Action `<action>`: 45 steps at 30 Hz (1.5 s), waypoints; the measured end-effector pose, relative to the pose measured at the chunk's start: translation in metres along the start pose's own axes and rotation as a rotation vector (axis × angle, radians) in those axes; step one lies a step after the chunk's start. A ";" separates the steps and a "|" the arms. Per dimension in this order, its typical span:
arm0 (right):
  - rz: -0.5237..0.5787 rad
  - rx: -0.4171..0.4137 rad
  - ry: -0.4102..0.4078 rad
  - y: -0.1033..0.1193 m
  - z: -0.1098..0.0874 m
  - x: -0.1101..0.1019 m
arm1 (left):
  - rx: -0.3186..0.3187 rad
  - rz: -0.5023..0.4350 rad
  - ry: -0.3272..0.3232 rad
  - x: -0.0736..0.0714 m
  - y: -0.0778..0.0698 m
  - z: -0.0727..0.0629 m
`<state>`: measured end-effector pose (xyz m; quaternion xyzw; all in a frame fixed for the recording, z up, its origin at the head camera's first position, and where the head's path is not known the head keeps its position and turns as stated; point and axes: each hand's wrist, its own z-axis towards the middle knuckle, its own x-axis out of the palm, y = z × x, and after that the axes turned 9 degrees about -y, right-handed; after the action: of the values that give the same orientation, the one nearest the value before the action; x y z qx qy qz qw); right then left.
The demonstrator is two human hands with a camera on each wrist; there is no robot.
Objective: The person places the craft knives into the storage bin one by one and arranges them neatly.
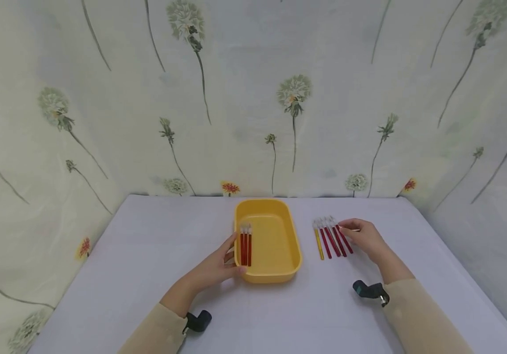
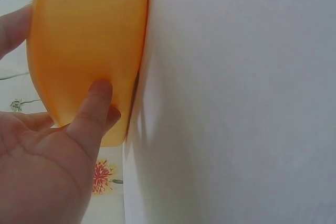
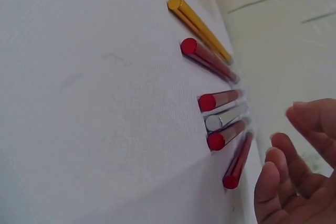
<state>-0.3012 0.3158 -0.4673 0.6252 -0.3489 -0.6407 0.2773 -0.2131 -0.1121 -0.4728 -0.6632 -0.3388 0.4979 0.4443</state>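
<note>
A yellow rectangular tray [image 1: 275, 246] stands on the table, with three dark red pens [image 1: 245, 248] side by side along its inner left edge. My left hand [image 1: 215, 265] holds the tray's left side, thumb at the near corner of the rim. In the left wrist view, fingers [image 2: 97, 106] press against the outer wall. Right of the tray lies a row of slim pens with clear, whitish far ends: a yellow pen [image 3: 197, 27], several red pens [image 3: 207, 59] and a silver-white pen [image 3: 223, 119]. My right hand [image 1: 364, 236] hovers by the rightmost red pen [image 3: 240, 162], fingertips apart, holding nothing.
A white cloth covers the table [image 1: 183, 221]. Behind it and at both sides hangs a pale curtain [image 1: 236, 98] printed with dandelions. Each wrist wears a small black camera, such as the right camera [image 1: 368, 289].
</note>
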 end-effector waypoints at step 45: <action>-0.181 -0.015 0.062 -0.020 0.022 0.004 | 0.017 0.001 -0.005 0.003 0.002 0.001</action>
<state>-0.3215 0.3274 -0.4862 0.6715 -0.2775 -0.6461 0.2337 -0.2128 -0.1103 -0.4760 -0.6583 -0.3354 0.5025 0.4490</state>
